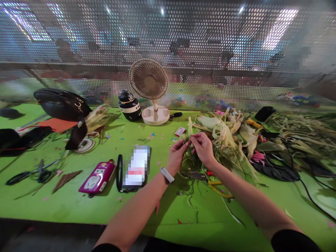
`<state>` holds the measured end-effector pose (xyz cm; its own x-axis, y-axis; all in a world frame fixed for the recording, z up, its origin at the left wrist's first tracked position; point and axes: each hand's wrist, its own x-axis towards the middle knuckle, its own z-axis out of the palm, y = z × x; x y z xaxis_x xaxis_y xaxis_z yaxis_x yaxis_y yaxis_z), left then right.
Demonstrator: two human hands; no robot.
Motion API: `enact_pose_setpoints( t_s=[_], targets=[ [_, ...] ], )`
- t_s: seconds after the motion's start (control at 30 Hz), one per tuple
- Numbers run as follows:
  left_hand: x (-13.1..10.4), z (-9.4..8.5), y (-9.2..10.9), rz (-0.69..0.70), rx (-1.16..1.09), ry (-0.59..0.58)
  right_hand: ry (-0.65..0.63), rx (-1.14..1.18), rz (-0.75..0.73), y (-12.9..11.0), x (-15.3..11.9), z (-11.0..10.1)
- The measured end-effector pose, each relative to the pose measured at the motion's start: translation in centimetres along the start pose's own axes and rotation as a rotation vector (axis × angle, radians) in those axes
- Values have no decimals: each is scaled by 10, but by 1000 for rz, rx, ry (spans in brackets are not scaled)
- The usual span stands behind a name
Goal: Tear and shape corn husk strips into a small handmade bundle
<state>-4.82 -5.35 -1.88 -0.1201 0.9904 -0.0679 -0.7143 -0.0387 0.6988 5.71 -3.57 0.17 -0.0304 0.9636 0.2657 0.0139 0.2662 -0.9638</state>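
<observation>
A narrow pale-green husk strip (190, 126) stands upright between my two hands, its pointed tip upward. My left hand (177, 154), with a white band on the wrist, pinches near the strip's lower end. Close beside it, my right hand (203, 148) grips the same strip between thumb and fingers. Thin green shreds hang below the fingers. To the right of my hands lies a heap of corn husks (223, 133). Yellow-handled scissors (219, 187) rest under my right forearm. A small red-and-white box (180, 131) lies just behind my left hand.
On the green table (105, 206) are a fan (148, 80), a black bottle (129, 106), a phone (137, 166), a purple case (97, 177), black scissors (42, 173) and a black bag (61, 103). A black cable (304, 189) runs along the right. Perforated mesh (183, 45) stands behind.
</observation>
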Motion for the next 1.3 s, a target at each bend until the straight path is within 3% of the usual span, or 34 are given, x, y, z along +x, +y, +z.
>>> enact_pose_setpoints(
  t_s=[0.37, 0.73, 1.13, 1.3],
  targets=[
    [5, -7, -6, 3, 19, 4, -21, -101, -80, 7, -1, -1],
    [5, -6, -4, -9, -4, 27, -22, -81, -46, 3, -1, -2],
    [6, -4, -1, -12, 43, 50, -17, -269, -256, 6, 0, -3],
    [8, -5, -2, 19, 10, 53, -95, -275, -276, 9, 2, -4]
  ],
)
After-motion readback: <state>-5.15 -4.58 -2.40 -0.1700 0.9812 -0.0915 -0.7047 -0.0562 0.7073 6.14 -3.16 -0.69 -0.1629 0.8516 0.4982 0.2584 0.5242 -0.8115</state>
